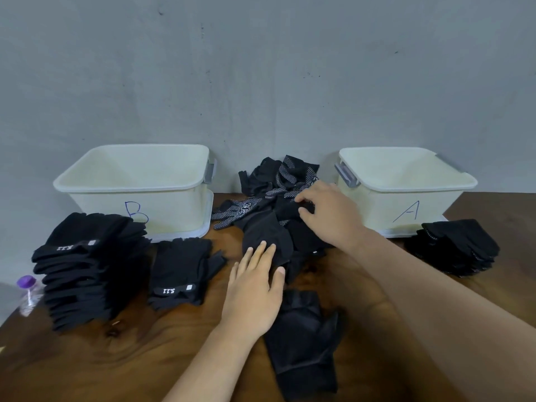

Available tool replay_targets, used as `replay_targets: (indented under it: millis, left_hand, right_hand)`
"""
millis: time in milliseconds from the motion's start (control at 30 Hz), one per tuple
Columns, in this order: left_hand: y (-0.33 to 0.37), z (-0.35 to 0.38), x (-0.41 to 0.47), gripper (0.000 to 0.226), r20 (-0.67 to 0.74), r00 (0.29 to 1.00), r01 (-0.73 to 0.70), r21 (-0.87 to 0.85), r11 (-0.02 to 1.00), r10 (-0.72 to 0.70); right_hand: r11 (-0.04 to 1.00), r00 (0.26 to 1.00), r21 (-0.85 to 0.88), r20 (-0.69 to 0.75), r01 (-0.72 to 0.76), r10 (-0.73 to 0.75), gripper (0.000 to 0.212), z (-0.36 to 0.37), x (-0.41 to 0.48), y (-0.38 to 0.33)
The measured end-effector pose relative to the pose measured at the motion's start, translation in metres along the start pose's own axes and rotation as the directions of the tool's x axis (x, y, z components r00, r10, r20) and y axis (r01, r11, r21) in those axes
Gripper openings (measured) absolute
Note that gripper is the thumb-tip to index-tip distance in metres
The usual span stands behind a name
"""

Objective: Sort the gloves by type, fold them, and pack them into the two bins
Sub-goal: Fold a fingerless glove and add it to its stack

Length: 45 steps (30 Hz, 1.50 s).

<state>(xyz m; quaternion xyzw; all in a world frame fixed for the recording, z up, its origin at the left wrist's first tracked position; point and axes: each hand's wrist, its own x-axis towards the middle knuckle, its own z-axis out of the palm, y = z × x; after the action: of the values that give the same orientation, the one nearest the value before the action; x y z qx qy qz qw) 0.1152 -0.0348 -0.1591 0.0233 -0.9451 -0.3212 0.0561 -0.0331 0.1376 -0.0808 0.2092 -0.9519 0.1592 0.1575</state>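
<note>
The loose pile of gloves [278,195] lay on the table [145,358] between bin B [130,185] and bin A [406,185]. The left hand [255,288] rested flat, fingers straight, on the pile's near edge. The right hand [327,213] was on the pile's right side, fingers curled and pinching black fabric. A single glove [304,338] lay just beside the left wrist. Folded stacks sat before bin B [87,265] and bin A [458,248].

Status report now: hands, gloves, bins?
Left hand flat on glove pile. Right hand pinches it. Bin B, bin A: no gloves inside. Nothing blocking.
</note>
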Motion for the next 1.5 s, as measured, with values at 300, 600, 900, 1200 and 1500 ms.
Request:
replay_targets:
  millis: [300,600,900,1200,1500]
  left_hand:
    - [0.001,-0.001,0.0,0.059,-0.037,0.999,0.014,-0.053,0.998,-0.016]
    - [0.001,-0.001,0.001,0.057,-0.051,0.999,0.008,-0.052,0.999,-0.01]
    - [-0.001,0.0,0.001,0.058,-0.054,0.999,-0.002,-0.028,1.0,0.0]
    - [0.001,0.0,0.002,0.059,-0.029,1.0,0.011,-0.004,1.0,-0.011]
    - [0.004,-0.004,-0.001,0.06,-0.124,0.992,0.003,-0.177,0.984,-0.026]
  right_hand:
    - [0.981,0.99,-0.137,0.046,0.14,-0.135,0.032,0.013,0.053,-0.012]
    - [0.902,0.948,-0.299,0.166,0.312,-0.273,0.036,0.046,0.118,-0.053]
    - [0.984,0.998,0.167,-0.003,0.062,-0.063,0.021,0.048,0.148,-0.063]
    - [0.348,0.969,0.912,0.159,-0.218,0.192,0.016,-0.027,0.138,-0.06]
    - [0.341,0.954,0.894,0.246,-0.292,0.172,0.021,-0.076,0.071,-0.05]
